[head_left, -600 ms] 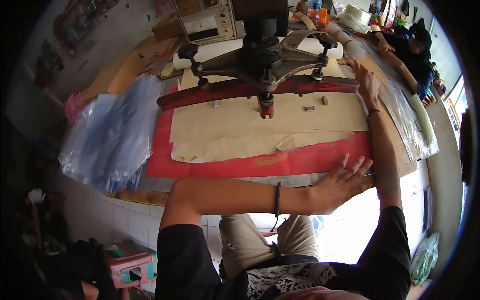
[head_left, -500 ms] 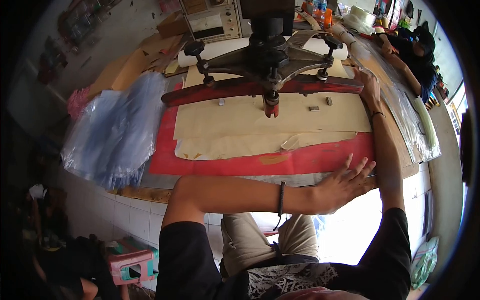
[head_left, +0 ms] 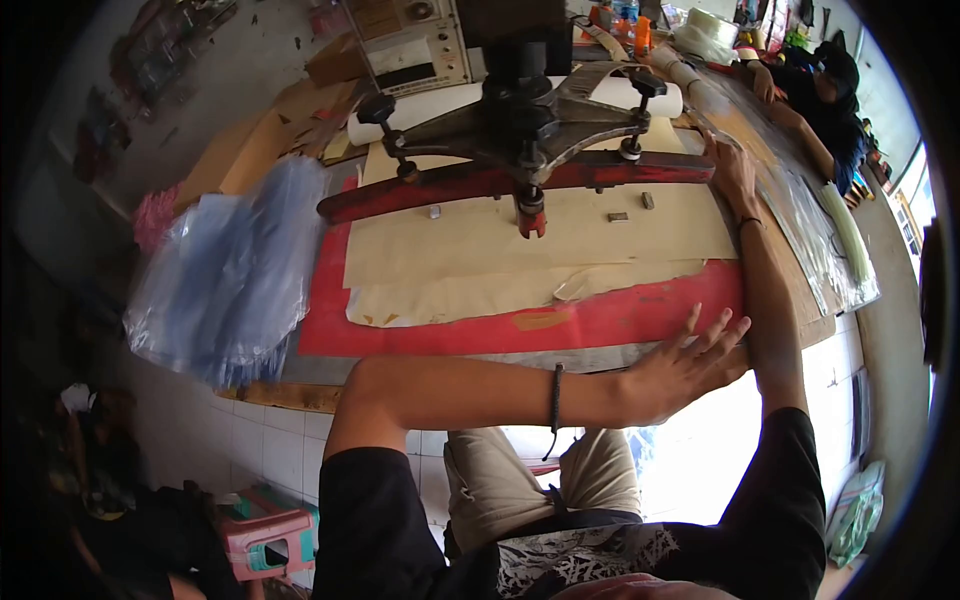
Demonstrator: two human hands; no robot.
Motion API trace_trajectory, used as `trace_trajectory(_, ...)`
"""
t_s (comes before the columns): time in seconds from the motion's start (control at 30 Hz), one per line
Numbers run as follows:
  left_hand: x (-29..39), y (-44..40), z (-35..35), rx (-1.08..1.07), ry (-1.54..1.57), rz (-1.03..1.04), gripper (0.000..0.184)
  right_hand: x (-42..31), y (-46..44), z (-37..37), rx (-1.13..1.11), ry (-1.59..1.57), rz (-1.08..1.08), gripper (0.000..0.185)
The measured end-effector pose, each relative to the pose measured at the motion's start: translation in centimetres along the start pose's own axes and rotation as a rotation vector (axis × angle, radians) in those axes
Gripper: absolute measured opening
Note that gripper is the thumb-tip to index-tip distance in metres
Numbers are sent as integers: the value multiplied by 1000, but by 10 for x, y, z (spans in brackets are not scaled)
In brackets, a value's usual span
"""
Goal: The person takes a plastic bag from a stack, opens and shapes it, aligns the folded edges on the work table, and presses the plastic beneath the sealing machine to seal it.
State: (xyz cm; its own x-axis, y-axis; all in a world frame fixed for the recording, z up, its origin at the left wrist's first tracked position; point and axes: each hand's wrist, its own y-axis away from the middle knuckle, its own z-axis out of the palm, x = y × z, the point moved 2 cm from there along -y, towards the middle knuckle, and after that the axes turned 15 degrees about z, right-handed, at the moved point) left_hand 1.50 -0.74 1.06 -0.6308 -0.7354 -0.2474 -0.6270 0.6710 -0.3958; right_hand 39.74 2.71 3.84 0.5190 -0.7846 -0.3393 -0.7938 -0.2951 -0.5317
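My left hand [head_left: 685, 372] reaches across my body to the front right of the table. Its fingers are spread, touching or just above the right end of the red sheet [head_left: 430, 338]. My right hand [head_left: 733, 168] is farther back, beside the right end of a curved red bar [head_left: 440, 190]; its fingers are partly hidden, so I cannot tell whether they grip anything. The bar hangs from a dark metal press head [head_left: 520, 125] with several black knobs. Beneath it, tan paper sheets [head_left: 480, 240] lie on the red sheet. Small metal blocks [head_left: 618, 217] sit on the paper.
Clear plastic sheets [head_left: 215, 275] hang over the table's left side. More clear plastic [head_left: 815, 250] lies at the right. A control box [head_left: 415, 50] and a white roll [head_left: 430, 108] stand behind. Another person [head_left: 825, 110] sits at the far right. A stool [head_left: 265, 540] stands lower left.
The camera view has shifted slightly, so the press and table appear a little farther left. Both hands stay in about the same places, and the press shows no clear movement.
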Motion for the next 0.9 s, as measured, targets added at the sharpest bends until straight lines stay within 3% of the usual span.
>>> trace_trajectory(0.1, -1, -2, 2, -11, 29, 3, 75, -18, 5, -18, 132, -107, 46, 59)
trace_trajectory(0.17, -2, -2, -6, -19, 52, -5, 73, -8, 6, -5, -34, 40, 26, 62)
trace_trajectory(0.3, -2, -2, -7, -68, -23, 21, 80, -21, 9, -31, 148, -22, 39, 68)
trace_trajectory(0.6, -2, -2, -10, -121, 94, -1, 83, -25, 9, -27, 69, -62, 17, 58)
trace_trajectory(0.7, -1, -1, -11, -58, -45, 22, 80, -21, 12, -13, 8, 55, -81, 58)
trace_trajectory(0.73, 0, -1, -10, -37, -59, 10, 79, -20, 4, -14, -87, 180, 19, 56)
trace_trajectory(0.83, -1, 1, -9, -8, -88, -9, 77, -24, 10, -21, 64, -5, 10, 53)
trace_trajectory(0.9, -1, -1, -10, -6, -85, -6, 77, -8, 4, -5, 20, -19, 18, 51)
